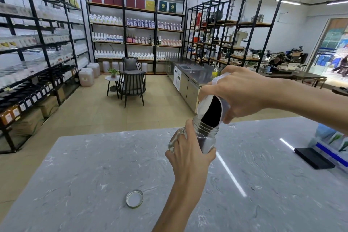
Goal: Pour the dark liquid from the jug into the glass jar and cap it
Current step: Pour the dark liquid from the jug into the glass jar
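Note:
My left hand (190, 149) grips a clear glass jar (206, 137) with a side handle, held above the grey marble counter (94, 165). Dark liquid fills the jar's lower part. My right hand (243, 94) holds a translucent white jug (211, 108) tipped steeply, its spout resting at the jar's threaded mouth. Dark liquid lies at the jug's lip and runs into the jar. The jar's round metal cap (134, 198) lies upside down on the counter, near the front, left of my left forearm.
A black flat pad (314, 157) and a clear box with blue trim (333, 143) sit at the counter's right edge. Beyond the counter are a steel work unit (190, 77), a chair (131, 79) and tall shelving racks with bottles.

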